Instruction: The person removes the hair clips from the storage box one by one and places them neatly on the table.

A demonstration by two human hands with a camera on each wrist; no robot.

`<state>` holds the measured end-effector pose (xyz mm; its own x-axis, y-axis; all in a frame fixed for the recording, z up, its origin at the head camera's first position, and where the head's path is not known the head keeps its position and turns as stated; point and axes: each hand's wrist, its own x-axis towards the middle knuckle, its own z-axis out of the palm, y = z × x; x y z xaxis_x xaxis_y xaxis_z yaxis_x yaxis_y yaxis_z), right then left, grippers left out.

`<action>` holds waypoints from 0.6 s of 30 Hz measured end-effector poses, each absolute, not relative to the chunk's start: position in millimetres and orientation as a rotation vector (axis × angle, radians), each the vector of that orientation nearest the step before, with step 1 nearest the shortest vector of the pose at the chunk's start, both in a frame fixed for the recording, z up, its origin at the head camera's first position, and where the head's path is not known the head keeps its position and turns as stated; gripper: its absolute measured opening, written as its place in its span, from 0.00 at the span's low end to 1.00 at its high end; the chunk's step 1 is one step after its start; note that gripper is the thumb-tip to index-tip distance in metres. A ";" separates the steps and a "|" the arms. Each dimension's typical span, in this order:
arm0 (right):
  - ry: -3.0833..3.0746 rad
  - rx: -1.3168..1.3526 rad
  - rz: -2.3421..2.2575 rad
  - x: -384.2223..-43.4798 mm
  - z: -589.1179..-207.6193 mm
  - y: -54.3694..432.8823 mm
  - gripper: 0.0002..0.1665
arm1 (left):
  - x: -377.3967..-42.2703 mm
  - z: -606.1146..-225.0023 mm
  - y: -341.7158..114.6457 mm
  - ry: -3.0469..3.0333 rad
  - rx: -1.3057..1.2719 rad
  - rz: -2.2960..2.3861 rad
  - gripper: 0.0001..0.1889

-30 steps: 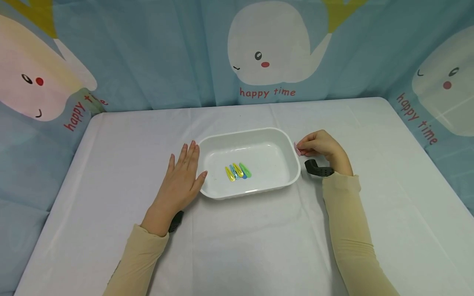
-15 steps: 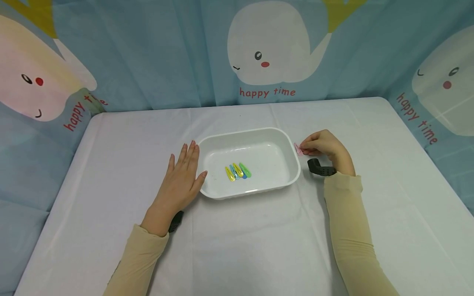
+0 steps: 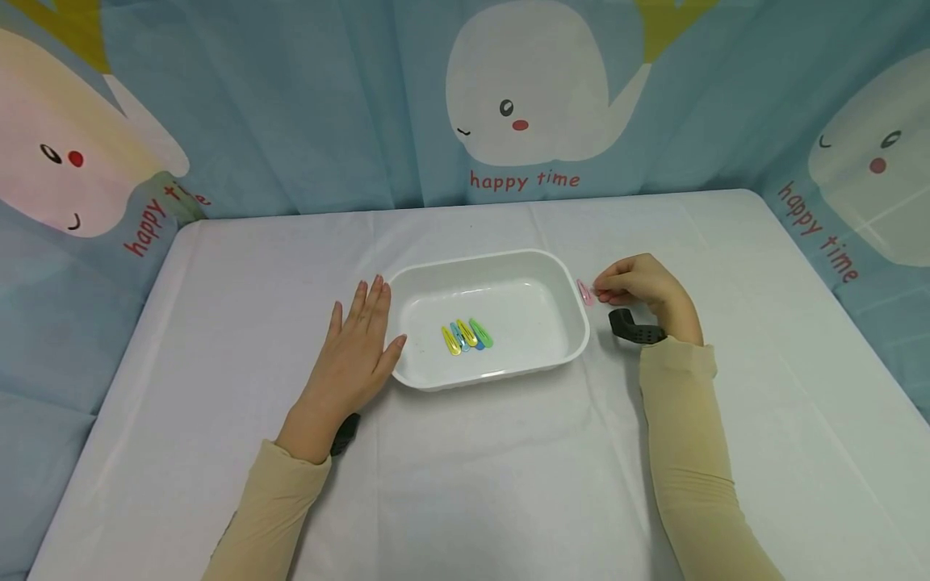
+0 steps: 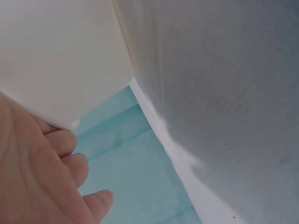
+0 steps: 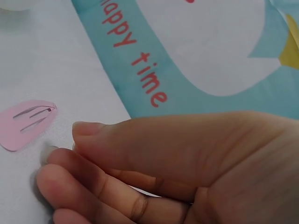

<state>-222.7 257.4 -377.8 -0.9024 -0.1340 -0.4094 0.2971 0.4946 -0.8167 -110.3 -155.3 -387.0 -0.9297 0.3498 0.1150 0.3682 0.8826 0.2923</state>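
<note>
A pink snap hair clip [image 3: 584, 293] lies on the white cloth just beyond the tray's right end. Beside it is my right hand [image 3: 643, 286], with fingers loosely bent and nothing in them. The right wrist view has the pink hair clip [image 5: 18, 136] flat on the cloth, a small gap away from the thumb and fingertips. My left hand [image 3: 354, 351] rests with straight, spread fingers against the left end of the white tray [image 3: 490, 375]. Inside the tray, several yellow, blue and green hair clips [image 3: 468, 332] lie together in a row.
A white cloth [image 3: 479, 468] covers the table. Behind it hangs a blue curtain [image 3: 327, 105] printed with whales. A black wrist device [image 3: 635, 328] sticks out under the right wrist.
My right hand has let go of the pink hair clip and drawn a little to the right, leaving it on the cloth. The left hand and tray have stayed put.
</note>
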 end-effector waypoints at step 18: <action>2.331 0.137 -1.558 -221.2 -367.9 257.9 0.11 | -110.2 -387.2 -155.1 -2.976 -0.583 -0.490 0.36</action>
